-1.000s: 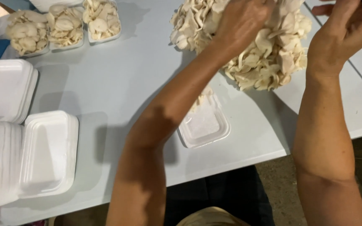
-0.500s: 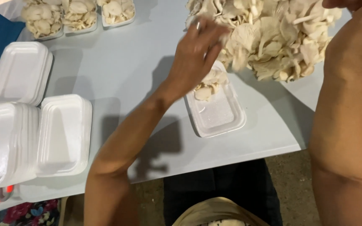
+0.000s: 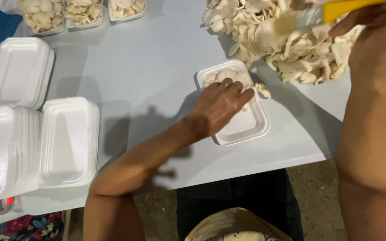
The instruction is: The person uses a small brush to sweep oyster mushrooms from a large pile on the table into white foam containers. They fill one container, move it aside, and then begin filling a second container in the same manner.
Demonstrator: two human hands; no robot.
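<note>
Left hand (image 3: 222, 105) now lowered flat onto mushrooms (image 3: 226, 76) in foam tray (image 3: 246, 127), grip open, right hand (image 3: 371, 27) seemingly clasping yellow-handled knife (image 3: 331, 11).

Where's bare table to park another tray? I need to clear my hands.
Free: the grey tabletop between the stacked white foam trays and the white foam tray under the left hand. Crowded: the pale mushroom heap, top right.

A pale grey worktop (image 3: 157, 58) carried a mushroom heap (image 3: 282, 35) at its far right — empty foam trays (image 3: 68, 143) stacked left, one tray (image 3: 242, 120) near the front edge.
</note>
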